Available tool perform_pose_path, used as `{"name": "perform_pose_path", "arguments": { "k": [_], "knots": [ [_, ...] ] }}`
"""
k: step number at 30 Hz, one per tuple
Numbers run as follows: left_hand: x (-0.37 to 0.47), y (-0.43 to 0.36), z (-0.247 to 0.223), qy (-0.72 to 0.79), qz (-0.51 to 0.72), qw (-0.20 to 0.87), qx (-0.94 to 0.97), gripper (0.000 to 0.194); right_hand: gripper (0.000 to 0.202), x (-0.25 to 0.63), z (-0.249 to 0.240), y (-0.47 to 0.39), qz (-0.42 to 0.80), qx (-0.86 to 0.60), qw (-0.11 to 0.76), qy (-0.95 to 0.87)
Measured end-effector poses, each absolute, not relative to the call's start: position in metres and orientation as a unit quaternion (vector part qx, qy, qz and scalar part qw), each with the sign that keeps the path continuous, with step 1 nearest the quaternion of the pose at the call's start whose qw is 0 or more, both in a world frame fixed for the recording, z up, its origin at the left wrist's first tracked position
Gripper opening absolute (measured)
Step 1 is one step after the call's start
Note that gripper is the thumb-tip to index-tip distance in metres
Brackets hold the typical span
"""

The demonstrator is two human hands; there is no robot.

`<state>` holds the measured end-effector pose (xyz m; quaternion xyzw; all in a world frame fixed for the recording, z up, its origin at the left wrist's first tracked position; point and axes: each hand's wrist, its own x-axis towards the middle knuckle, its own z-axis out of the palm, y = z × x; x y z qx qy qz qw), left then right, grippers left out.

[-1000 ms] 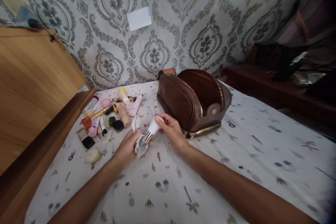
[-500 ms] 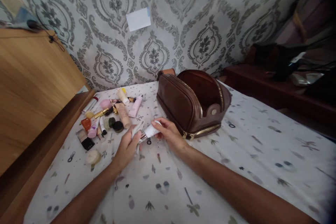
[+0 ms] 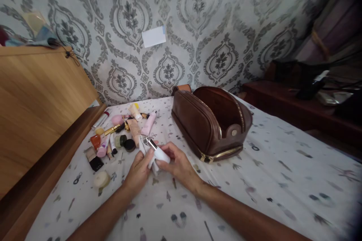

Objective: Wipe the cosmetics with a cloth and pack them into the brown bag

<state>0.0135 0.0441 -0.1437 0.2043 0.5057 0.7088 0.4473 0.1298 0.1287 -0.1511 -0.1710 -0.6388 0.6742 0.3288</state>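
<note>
Between my two hands is a white cosmetic tube (image 3: 160,155) with a shiny silver cap, tilted up toward the left. My right hand (image 3: 181,165) is closed round its white body. My left hand (image 3: 140,169) grips a crumpled white cloth or tissue (image 3: 152,165), which lies against the tube near the cap. Just beyond my hands lie a beige tube (image 3: 134,131) and a pink tube (image 3: 149,122). The brown toiletry bag (image 3: 195,120) stands to the right of my hands, its top unzipped and gaping.
Several cosmetics are spread at the left, among them a dark-lidded jar (image 3: 129,145), a compact (image 3: 94,160) and a cream-coloured round jar (image 3: 101,179). A wooden cabinet (image 3: 42,109) borders the left side. Behind the patterned sheet (image 3: 158,214) rises a papered wall (image 3: 124,37).
The white tube has turned in my hands, so its silver cap now points up and left. My right hand has shifted slightly down and closer to the left. The camera view has tilted up.
</note>
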Motion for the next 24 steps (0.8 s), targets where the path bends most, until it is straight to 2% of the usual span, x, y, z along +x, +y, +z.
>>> {"name": "perform_pose_path", "arguments": {
  "k": [3,7,11,14,20,24],
  "knots": [
    [0.012,0.045,-0.145,0.516,0.711,0.434,0.199,0.049,0.022,0.134,-0.146,0.129,0.601,-0.188,0.316,-0.71],
    [0.009,0.043,-0.145,0.565,0.669,0.415,0.248,0.053,0.021,0.139,-0.136,0.133,0.493,-0.216,0.375,-0.755],
    [0.01,0.038,-0.142,0.638,0.585,0.378,0.328,0.058,0.03,0.139,-0.132,0.135,0.547,-0.176,0.36,-0.735],
    [0.011,0.037,-0.142,0.644,0.553,0.41,0.332,0.067,0.039,0.136,-0.132,0.135,0.606,-0.166,0.348,-0.696],
    [0.011,0.041,-0.147,0.608,0.596,0.456,0.261,0.062,0.04,0.136,-0.131,0.131,0.614,-0.147,0.363,-0.686],
    [0.015,0.041,-0.14,0.562,0.602,0.539,0.176,0.06,0.038,0.14,-0.124,0.128,0.638,-0.136,0.38,-0.656]
  ]
}}
